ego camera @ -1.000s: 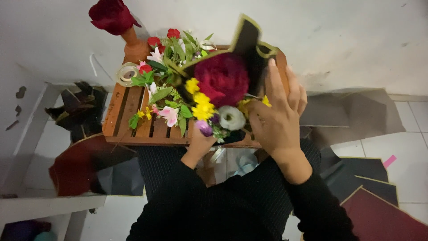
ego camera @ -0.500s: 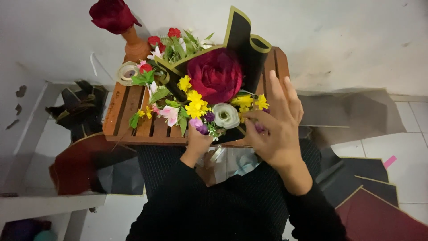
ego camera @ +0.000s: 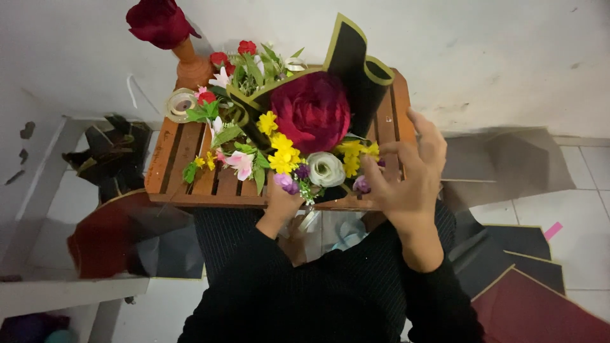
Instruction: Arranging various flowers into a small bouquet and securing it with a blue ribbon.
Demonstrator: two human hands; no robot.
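The white tiled floor (ego camera: pixel 572 209) spreads under me, and on it lie sheets of dark wrapping paper (ego camera: pixel 540 267), black and deep red, off to my right and below. In front of me sits a slatted wooden table (ego camera: pixel 190 159), brown, close against the pale wall (ego camera: pixel 476 57). At its far left corner stands a terracotta vase (ego camera: pixel 190 63) carrying a dark red fabric rose (ego camera: pixel 159 22), and just beside the vase lies a roll of clear tape (ego camera: pixel 181 101).

Over the middle of the table I hold a bouquet (ego camera: pixel 298 146), wrapped in black paper with a gold edge (ego camera: pixel 349 57) that rises behind the blooms. Its biggest flower is a large crimson rose (ego camera: pixel 311 111). Below that come yellow blossoms (ego camera: pixel 279 152), a white ranunculus (ego camera: pixel 325 168), a pink lily (ego camera: pixel 241 162) and small purple buds (ego camera: pixel 286 183). Green leaves and small red flowers (ego camera: pixel 244 51) lie on the slats behind, to the left.

My left hand (ego camera: pixel 279 209) is closed around the bouquet from underneath, at the near edge of the table, gripping the gathered stems, which I cannot see. My right hand (ego camera: pixel 406 178) is at the bouquet's right side, fingers (ego camera: pixel 381 178) spread and curved, their tips touching the yellow and purple blooms there; it grips nothing.
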